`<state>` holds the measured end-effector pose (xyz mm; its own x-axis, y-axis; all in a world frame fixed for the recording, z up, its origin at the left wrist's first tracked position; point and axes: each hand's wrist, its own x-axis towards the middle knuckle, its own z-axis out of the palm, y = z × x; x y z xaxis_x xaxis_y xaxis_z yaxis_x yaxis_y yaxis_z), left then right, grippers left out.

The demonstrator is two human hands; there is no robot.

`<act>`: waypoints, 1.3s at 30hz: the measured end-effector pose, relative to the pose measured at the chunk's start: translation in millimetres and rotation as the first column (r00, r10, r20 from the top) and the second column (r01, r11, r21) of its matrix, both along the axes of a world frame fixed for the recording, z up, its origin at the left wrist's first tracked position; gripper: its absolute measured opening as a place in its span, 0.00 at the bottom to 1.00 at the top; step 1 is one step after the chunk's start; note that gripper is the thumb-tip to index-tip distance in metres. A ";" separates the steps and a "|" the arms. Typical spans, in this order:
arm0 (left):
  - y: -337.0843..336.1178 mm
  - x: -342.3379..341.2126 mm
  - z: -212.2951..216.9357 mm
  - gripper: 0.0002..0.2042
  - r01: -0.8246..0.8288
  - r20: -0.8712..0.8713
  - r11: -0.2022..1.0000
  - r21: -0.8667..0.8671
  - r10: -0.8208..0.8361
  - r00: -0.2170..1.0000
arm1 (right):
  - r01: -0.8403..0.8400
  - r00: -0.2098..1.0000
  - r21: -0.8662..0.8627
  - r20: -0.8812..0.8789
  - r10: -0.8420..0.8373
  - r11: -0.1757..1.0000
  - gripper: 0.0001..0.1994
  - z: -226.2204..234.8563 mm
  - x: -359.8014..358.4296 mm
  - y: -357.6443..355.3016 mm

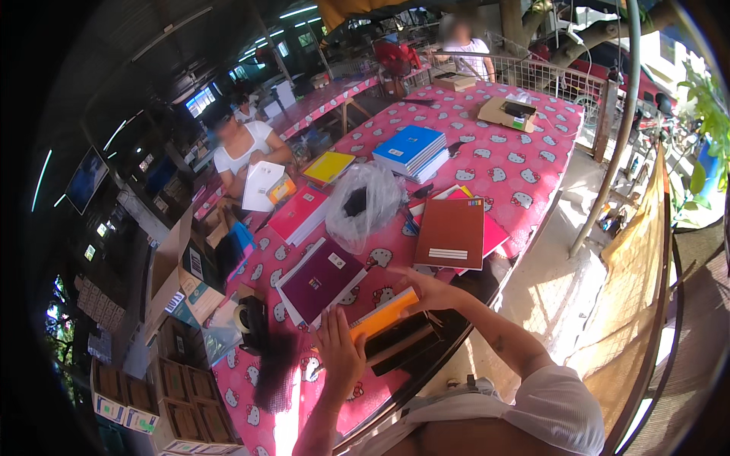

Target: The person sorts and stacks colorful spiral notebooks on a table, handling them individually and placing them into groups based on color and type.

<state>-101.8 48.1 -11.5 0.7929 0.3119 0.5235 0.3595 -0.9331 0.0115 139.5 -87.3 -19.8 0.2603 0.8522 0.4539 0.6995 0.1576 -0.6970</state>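
My left hand (340, 351) lies flat, fingers spread, on the near end of an orange notebook (382, 315). My right hand (428, 292) grips the far end of the same notebook, which sits on top of dark books (399, 342) at the table's near edge. Just beyond lies a maroon notebook (323, 280) on white sheets. A brown notebook (450, 232) lies to the right of it.
The pink patterned table (508, 163) also carries a clear plastic bag (362, 204), a blue notebook stack (411, 149), yellow (328, 166) and pink (299, 213) notebooks, and a tape dispenser (249, 317). A seated person (242, 144) is at left, another (465, 47) at the far end. Cardboard boxes (179, 277) stand at left.
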 end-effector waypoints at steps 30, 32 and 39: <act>9.5 17.0 -76.2 0.37 0.128 -0.134 0.972 0.197 -0.102 0.986 | -0.266 0.788 0.041 -0.566 0.241 0.963 0.14 -64.8 -5.7 33.5; 27.3 52.9 -22.0 0.36 0.092 -0.146 0.970 0.226 -0.060 0.987 | -0.269 0.796 -0.031 -0.570 0.204 0.963 0.15 -73.5 -2.5 31.0; 12.8 43.0 -48.0 0.36 0.210 -0.158 0.944 0.256 -0.173 0.972 | -0.235 0.760 0.112 -0.598 0.255 0.965 0.16 -73.2 -12.9 37.4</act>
